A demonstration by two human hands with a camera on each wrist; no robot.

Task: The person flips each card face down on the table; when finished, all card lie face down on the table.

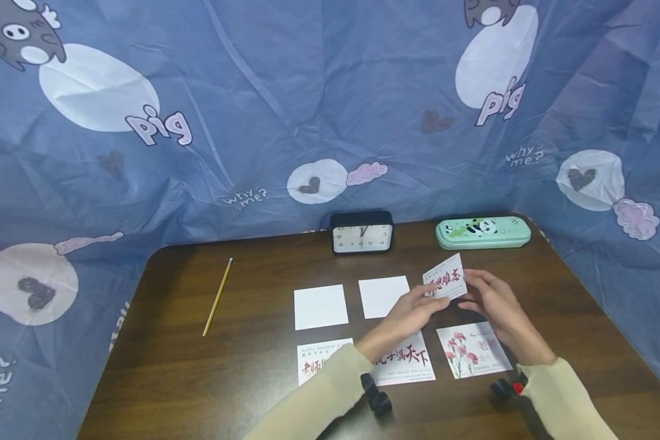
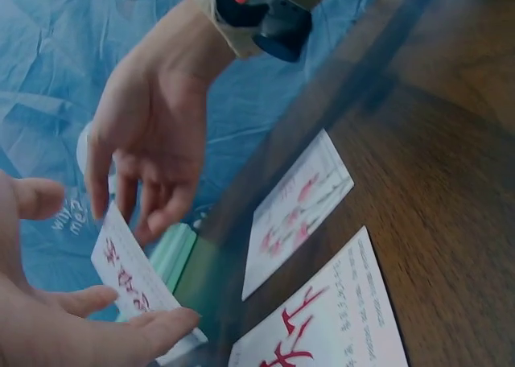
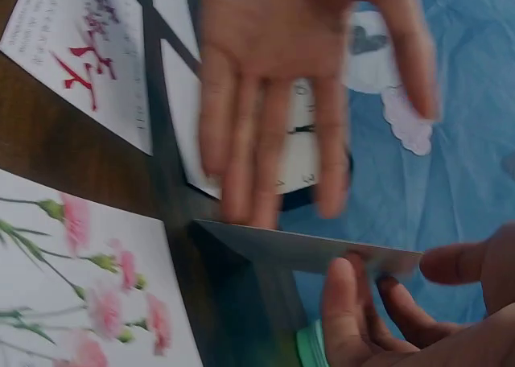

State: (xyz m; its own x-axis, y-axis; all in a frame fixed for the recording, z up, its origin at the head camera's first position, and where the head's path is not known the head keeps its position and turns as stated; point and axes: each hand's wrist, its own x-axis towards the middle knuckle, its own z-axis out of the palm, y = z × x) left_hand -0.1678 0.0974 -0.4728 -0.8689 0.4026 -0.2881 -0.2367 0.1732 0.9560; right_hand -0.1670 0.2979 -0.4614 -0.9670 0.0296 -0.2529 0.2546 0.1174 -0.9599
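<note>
A white card with red Chinese lettering (image 1: 444, 276) is held up tilted above the back right of the table. My right hand (image 1: 495, 302) pinches it at its right edge, between thumb and fingers. My left hand (image 1: 409, 315) reaches in from the left with fingers straight, their tips at the card's lower left part. In the right wrist view the card (image 3: 314, 246) appears nearly edge-on, with the left hand (image 3: 278, 85) flat beyond it. Below the hands lie a flower card (image 1: 473, 349) and another red-lettered card (image 1: 404, 363), partly hidden by my left arm.
Two blank white cards (image 1: 321, 307) (image 1: 382, 297) lie in a row behind another lettered card (image 1: 324, 357). At the back stand a black clock (image 1: 362, 233) and a green panda pencil case (image 1: 483, 233). A yellow pencil (image 1: 217, 296) lies at left. Blue cloth (image 1: 253, 122) hangs behind the table.
</note>
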